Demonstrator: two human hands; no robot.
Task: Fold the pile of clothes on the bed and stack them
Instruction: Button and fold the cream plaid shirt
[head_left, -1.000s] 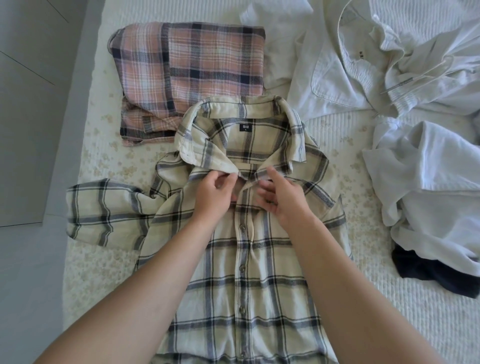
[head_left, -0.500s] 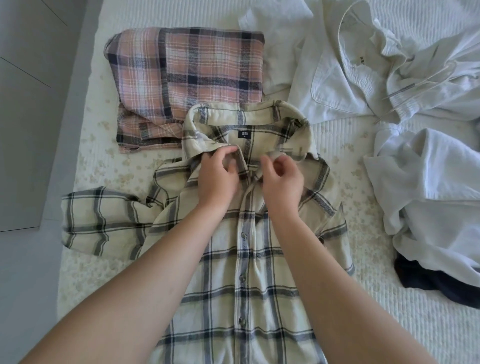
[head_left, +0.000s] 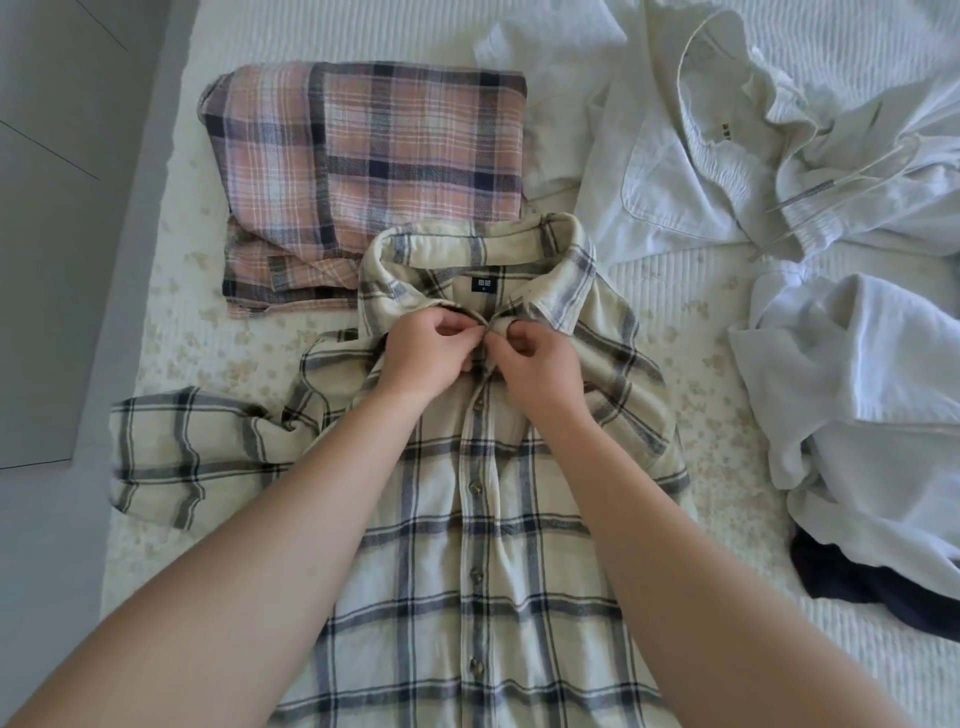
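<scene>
Fingers (head_left: 470, 332) pinch cream plaid shirt (head_left: 519, 545) collar; top button hidden.

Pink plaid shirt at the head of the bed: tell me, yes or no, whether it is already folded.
Yes: the pink plaid shirt lies folded into a flat rectangle on the white bed cover, beyond the cream plaid shirt.

Both bare forearms reach forward from the bottom edge and come together in the middle. The left hand (head_left: 423, 356) has its fingers curled, with thumb and fingertips pinching cloth at the neck of the shirt (head_left: 519, 519). The right hand (head_left: 537, 364) is curled the same way and pinches just beside it. The fingertips of both hands almost touch.
</scene>
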